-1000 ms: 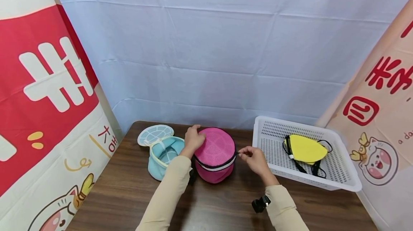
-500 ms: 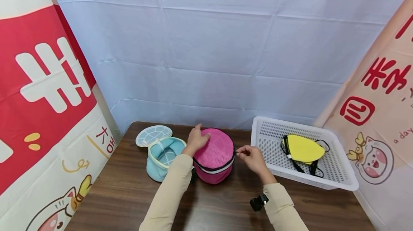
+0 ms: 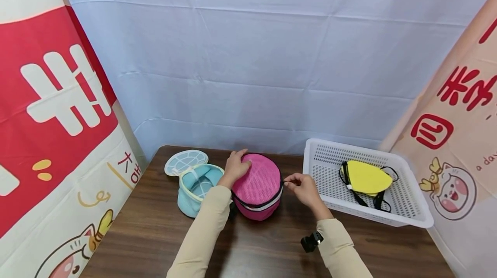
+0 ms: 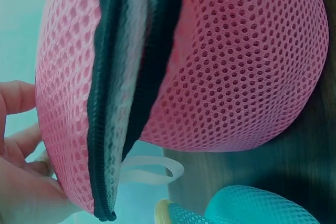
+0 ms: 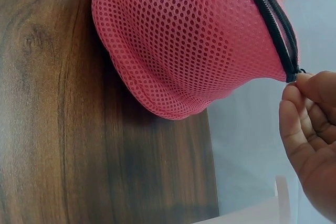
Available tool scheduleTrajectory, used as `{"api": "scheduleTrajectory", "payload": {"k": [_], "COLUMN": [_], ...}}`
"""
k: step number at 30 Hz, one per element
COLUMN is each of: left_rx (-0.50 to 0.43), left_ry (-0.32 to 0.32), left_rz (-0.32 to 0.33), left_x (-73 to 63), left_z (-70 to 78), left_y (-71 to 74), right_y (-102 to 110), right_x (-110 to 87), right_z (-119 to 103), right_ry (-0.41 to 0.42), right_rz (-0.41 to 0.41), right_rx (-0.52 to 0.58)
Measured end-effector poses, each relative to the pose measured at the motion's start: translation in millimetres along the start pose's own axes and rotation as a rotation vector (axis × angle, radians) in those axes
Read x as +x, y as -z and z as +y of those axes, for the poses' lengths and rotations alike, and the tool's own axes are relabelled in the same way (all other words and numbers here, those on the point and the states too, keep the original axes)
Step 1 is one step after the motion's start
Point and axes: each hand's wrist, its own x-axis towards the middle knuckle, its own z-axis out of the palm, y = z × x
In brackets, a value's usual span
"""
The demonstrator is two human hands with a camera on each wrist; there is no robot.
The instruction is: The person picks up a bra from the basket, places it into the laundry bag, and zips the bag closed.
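A round pink mesh laundry bag (image 3: 258, 181) with a black zipper (image 3: 268, 204) round its lid stands on the table. A pale band shows between the zipper's two edges at the front. My left hand (image 3: 234, 168) rests on the left part of the lid, thumb and fingers spread over the mesh; the left wrist view has its fingers (image 4: 18, 97) against the lid. At the bag's right side, my right hand (image 3: 304, 189) pinches the zipper pull (image 5: 299, 72) between thumb and fingertips. The pull itself is mostly hidden by those fingers.
Left of the pink bag sits a light blue mesh bag (image 3: 188, 202) with its lid (image 3: 186, 161) folded back. On the right a white perforated basket (image 3: 324, 157) holds a yellow piece (image 3: 366, 176) with black straps. Behind the wooden table (image 3: 268, 248) hangs a pale cloth.
My left hand has slid slightly to the right over the lid. My right fingers have come closer to the bag's rim, the pull now nearer to it.
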Motion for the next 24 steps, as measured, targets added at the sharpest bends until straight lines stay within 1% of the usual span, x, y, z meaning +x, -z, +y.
{"api": "scheduleTrajectory", "payload": {"k": [8, 13, 19, 24], "left_rx": [-0.007, 0.013, -0.019, -0.011], "left_ry": [0.013, 0.027, -0.024, -0.084], "left_rz": [0.017, 0.014, 0.031, 0.034], "left_x": [-0.3, -0.2, 1.3, 2.0], "left_z": [-0.4, 1.2, 2.9, 2.6], "left_y": [-1.8, -0.7, 0.9, 0.3], "right_y": [1.7, 1.9, 1.5, 1.0], "right_x": [-0.4, -0.2, 0.8, 1.8], "right_z": [-1.1, -3.7, -5.8, -4.9], "right_ry": [0.018, 0.001, -0.009, -0.017], "right_rz": [-0.004, -0.013, -0.014, -0.015], "right_rx": [0.001, 0.02, 0.018, 0.02]}}
